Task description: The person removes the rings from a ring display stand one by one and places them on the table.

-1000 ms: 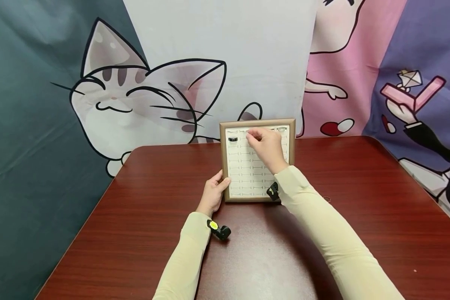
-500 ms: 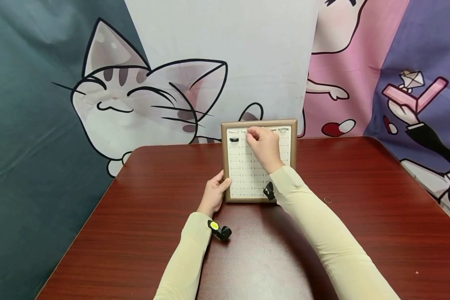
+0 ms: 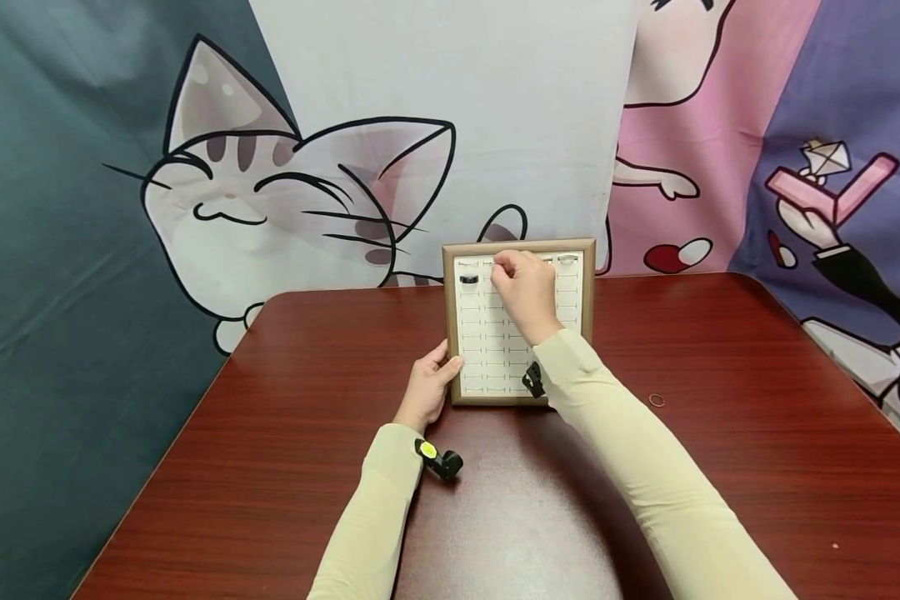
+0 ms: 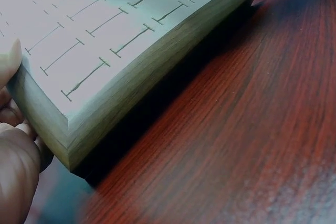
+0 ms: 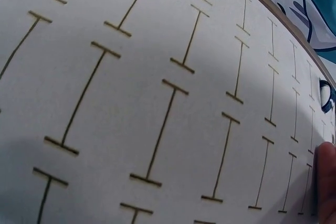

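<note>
A wood-framed ring tray [image 3: 589,292] with a white slotted pad lies at the table's far middle. My left hand [image 3: 429,385] grips its near left corner, thumb on the frame [image 4: 157,72] and fingers [image 4: 13,150] against the side. My right hand [image 3: 504,267] is over the top row, fingers curled and tips pinched together on something too small to make out. A black ring [image 3: 468,279] sits in the top left slot, just left of that hand, and also appears in the right wrist view [image 5: 325,95] beside a fingertip [image 5: 326,182]. A pale ring [image 3: 567,260] sits top right.
The dark red table [image 3: 270,433] stretches wide on both sides of the tray. A small loose ring [image 3: 656,400] lies on it right of my right sleeve. A cartoon-printed cloth backdrop [image 3: 270,192] hangs just behind the table's far edge.
My right hand and forearm have edged slightly left and toward the tray's top row, uncovering the loose ring on the table. The left hand has stayed on the tray corner.
</note>
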`<action>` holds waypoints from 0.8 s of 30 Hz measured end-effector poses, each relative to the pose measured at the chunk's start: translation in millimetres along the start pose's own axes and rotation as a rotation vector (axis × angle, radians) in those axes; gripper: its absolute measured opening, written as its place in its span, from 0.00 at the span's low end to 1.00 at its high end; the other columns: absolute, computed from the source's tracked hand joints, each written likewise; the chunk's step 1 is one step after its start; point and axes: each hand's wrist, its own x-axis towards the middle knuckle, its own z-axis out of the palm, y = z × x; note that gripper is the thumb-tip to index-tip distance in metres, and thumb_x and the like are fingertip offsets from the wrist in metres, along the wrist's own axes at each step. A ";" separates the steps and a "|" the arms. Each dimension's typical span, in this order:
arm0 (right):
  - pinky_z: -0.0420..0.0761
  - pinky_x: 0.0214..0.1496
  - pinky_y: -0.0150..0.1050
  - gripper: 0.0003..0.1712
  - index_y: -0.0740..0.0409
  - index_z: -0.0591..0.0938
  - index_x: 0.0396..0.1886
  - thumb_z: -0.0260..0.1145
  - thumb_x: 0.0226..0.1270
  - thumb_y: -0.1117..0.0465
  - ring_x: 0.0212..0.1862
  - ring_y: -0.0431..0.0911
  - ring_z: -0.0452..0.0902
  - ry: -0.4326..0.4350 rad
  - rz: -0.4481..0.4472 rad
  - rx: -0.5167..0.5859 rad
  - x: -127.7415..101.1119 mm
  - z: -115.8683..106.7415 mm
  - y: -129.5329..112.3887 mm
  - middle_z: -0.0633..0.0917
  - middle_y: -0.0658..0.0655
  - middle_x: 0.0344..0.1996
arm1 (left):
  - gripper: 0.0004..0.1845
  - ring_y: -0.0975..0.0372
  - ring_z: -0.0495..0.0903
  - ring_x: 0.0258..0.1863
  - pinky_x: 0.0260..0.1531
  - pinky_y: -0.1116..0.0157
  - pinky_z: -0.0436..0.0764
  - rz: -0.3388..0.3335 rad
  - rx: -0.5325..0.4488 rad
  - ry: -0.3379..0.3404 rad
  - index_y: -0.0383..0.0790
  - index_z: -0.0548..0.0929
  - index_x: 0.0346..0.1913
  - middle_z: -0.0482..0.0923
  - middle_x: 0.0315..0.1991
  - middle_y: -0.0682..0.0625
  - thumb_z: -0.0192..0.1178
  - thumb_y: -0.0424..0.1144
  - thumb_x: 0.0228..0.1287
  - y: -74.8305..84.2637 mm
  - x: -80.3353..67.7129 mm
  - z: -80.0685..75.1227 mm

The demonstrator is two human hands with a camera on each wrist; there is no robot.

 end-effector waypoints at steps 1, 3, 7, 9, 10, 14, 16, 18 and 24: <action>0.75 0.37 0.41 0.08 0.64 0.85 0.29 0.59 0.54 0.71 0.29 0.49 0.76 0.003 0.002 -0.003 0.0 0.0 -0.4 0.84 0.59 0.25 | 0.26 0.67 0.79 0.43 0.43 0.70 0.80 0.001 0.000 -0.003 0.27 0.61 0.66 0.66 0.59 0.27 0.50 0.24 0.65 -0.2 0.1 -0.3; 0.75 0.36 0.41 0.08 0.64 0.85 0.29 0.59 0.53 0.71 0.29 0.49 0.76 0.008 0.005 -0.007 -0.1 -0.1 -1.1 0.84 0.58 0.25 | 0.27 0.67 0.79 0.43 0.43 0.69 0.80 0.000 0.002 -0.007 0.27 0.61 0.66 0.66 0.59 0.27 0.51 0.25 0.65 -0.5 0.5 -0.8; 0.75 0.34 0.40 0.08 0.64 0.85 0.29 0.59 0.53 0.71 0.29 0.49 0.76 0.011 0.003 -0.017 0.2 0.1 -2.1 0.83 0.58 0.25 | 0.27 0.67 0.79 0.43 0.43 0.69 0.80 -0.002 0.002 -0.008 0.28 0.61 0.66 0.67 0.58 0.28 0.51 0.25 0.65 -1.3 1.0 -1.6; 0.75 0.34 0.40 0.09 0.64 0.85 0.29 0.59 0.54 0.72 0.28 0.49 0.75 0.007 -0.001 -0.020 0.6 0.1 -2.6 0.83 0.59 0.24 | 0.27 0.67 0.79 0.43 0.43 0.69 0.80 0.000 0.007 -0.008 0.27 0.61 0.66 0.68 0.58 0.28 0.51 0.25 0.65 -1.7 1.3 -1.9; 0.75 0.34 0.40 0.09 0.65 0.85 0.29 0.58 0.54 0.72 0.28 0.49 0.75 0.005 -0.004 -0.023 0.6 0.0 -2.7 0.83 0.59 0.24 | 0.27 0.67 0.79 0.44 0.43 0.69 0.80 0.002 0.009 -0.008 0.27 0.61 0.66 0.68 0.58 0.28 0.51 0.25 0.65 -2.1 1.4 -2.0; 0.75 0.35 0.41 0.08 0.65 0.84 0.28 0.58 0.53 0.72 0.29 0.50 0.75 -0.005 -0.020 -0.042 0.7 -0.6 -3.8 0.83 0.59 0.25 | 0.27 0.66 0.79 0.44 0.44 0.69 0.80 0.005 0.010 -0.013 0.27 0.61 0.66 0.67 0.59 0.28 0.51 0.25 0.65 -3.2 1.5 -2.2; 0.74 0.34 0.41 0.08 0.65 0.84 0.28 0.58 0.54 0.72 0.29 0.50 0.75 -0.012 -0.025 -0.057 0.6 -0.7 -3.9 0.83 0.59 0.24 | 0.27 0.66 0.79 0.44 0.44 0.69 0.80 0.005 0.012 -0.015 0.27 0.61 0.66 0.67 0.59 0.28 0.51 0.25 0.65 -2.9 1.2 -2.1; 0.74 0.34 0.41 0.08 0.65 0.84 0.28 0.58 0.54 0.72 0.29 0.50 0.75 -0.019 -0.026 -0.067 0.5 -0.5 -3.8 0.83 0.59 0.25 | 0.27 0.66 0.79 0.44 0.44 0.69 0.80 0.002 0.011 -0.014 0.27 0.62 0.66 0.67 0.59 0.28 0.51 0.25 0.65 -2.5 0.8 -2.0; 0.75 0.35 0.42 0.08 0.65 0.84 0.29 0.58 0.56 0.71 0.30 0.51 0.75 -0.039 -0.030 -0.096 1.2 -0.6 -4.8 0.82 0.60 0.26 | 0.27 0.66 0.79 0.44 0.43 0.69 0.80 0.006 0.022 -0.015 0.27 0.61 0.66 0.68 0.58 0.28 0.52 0.26 0.65 -1.1 1.1 -1.6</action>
